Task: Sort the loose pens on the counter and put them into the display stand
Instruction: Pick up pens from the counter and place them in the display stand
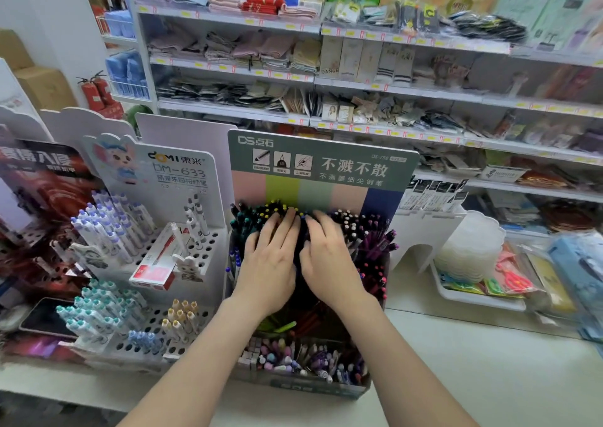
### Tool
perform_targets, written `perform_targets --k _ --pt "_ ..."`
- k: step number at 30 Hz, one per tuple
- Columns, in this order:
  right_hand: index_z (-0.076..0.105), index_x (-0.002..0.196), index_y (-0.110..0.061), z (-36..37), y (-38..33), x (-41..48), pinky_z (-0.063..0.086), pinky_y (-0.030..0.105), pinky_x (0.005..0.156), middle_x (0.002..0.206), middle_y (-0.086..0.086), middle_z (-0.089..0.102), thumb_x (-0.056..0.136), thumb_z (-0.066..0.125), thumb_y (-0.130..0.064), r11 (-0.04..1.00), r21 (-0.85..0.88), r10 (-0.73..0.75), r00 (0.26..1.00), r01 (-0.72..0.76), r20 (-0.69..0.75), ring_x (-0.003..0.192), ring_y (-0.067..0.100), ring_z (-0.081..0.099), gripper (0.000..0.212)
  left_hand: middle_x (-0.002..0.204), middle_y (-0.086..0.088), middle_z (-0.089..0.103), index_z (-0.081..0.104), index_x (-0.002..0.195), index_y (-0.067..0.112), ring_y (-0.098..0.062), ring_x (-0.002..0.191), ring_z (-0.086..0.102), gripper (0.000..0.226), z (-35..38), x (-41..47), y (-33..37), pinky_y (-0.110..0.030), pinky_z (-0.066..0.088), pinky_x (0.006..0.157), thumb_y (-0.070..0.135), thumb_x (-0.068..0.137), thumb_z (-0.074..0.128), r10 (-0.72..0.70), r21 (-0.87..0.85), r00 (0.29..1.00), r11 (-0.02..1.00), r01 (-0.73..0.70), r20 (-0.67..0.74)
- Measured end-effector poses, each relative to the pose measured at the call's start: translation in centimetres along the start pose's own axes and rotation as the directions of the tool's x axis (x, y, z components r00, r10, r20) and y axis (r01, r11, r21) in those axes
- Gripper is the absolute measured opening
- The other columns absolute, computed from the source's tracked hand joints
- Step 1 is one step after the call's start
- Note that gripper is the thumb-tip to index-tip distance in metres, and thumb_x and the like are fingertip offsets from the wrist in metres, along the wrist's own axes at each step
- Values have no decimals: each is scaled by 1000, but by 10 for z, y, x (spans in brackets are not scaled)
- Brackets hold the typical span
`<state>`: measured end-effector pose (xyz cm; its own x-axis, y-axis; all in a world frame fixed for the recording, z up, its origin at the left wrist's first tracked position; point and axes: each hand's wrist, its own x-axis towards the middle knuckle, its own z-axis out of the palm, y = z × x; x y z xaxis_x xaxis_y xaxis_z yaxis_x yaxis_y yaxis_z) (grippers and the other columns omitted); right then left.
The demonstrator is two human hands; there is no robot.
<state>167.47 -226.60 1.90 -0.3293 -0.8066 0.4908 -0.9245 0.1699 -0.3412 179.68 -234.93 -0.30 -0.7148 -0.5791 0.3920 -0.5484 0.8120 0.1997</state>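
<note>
A green-headed display stand stands on the counter in front of me, packed with dark upright pens in tiered rows. My left hand lies flat on the pen tops in the middle rows, fingers straight and spread. My right hand lies beside it, fingers also stretched over the pen tops. Neither hand holds a pen. The lowest tier holds several pastel pens and erasers. The pens under my palms are hidden.
A white holed pen stand with blue-capped and teal-capped pens stands to the left, with a red-and-white pen box lying on it. A phone lies at far left. A white tray of packets sits right. Stocked shelves rise behind.
</note>
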Motion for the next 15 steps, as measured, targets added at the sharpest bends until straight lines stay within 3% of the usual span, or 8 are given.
perform_targets --k 4,8,10,12,14,15 --pt "60 139 6 -9 2 10 47 46 117 141 20 62 93 54 -1 998 -52 -42 999 42 3 132 34 58 47 166 4 43 49 156 20 -21 151 39 60 -5 4 4 -46 36 114 26 97 39 -76 38 995 996 78 -61" --pt "67 134 -4 -20 -1 -4 41 43 117 141 16 62 91 54 -1 996 -15 -91 980 90 -178 128 32 56 46 156 -9 54 60 143 10 -31 147 44 46 -5 6 15 -49 36 120 14 98 54 -52 -60 976 997 40 -209" --pt "64 140 -9 -22 -1 -20 35 44 121 149 16 53 86 59 3 993 72 112 933 -93 -341 138 33 48 56 156 -11 52 59 144 9 -31 146 45 50 -8 5 24 -49 37 122 3 95 59 1 -144 970 989 -37 -243" --pt "46 155 -11 -23 5 -31 27 45 127 161 20 33 82 60 3 919 202 392 822 -337 -413 150 35 32 75 164 -8 44 46 157 11 -26 153 38 64 -10 4 33 -46 32 126 1 95 59 65 -202 975 973 -109 -212" --pt "19 165 -9 -23 14 -35 16 43 131 170 21 11 85 57 2 826 307 557 764 -472 -325 159 34 10 89 175 -5 23 20 169 17 -22 162 19 83 -7 3 43 -42 21 131 5 95 56 121 -235 985 961 -148 -125" --pt "10 167 -8 -22 18 -36 12 43 132 172 20 4 88 54 3 805 332 578 774 -491 -258 162 31 4 91 177 -4 13 8 171 20 -20 164 9 88 -4 4 49 -43 16 133 8 95 52 145 -235 987 959 -158 -72"
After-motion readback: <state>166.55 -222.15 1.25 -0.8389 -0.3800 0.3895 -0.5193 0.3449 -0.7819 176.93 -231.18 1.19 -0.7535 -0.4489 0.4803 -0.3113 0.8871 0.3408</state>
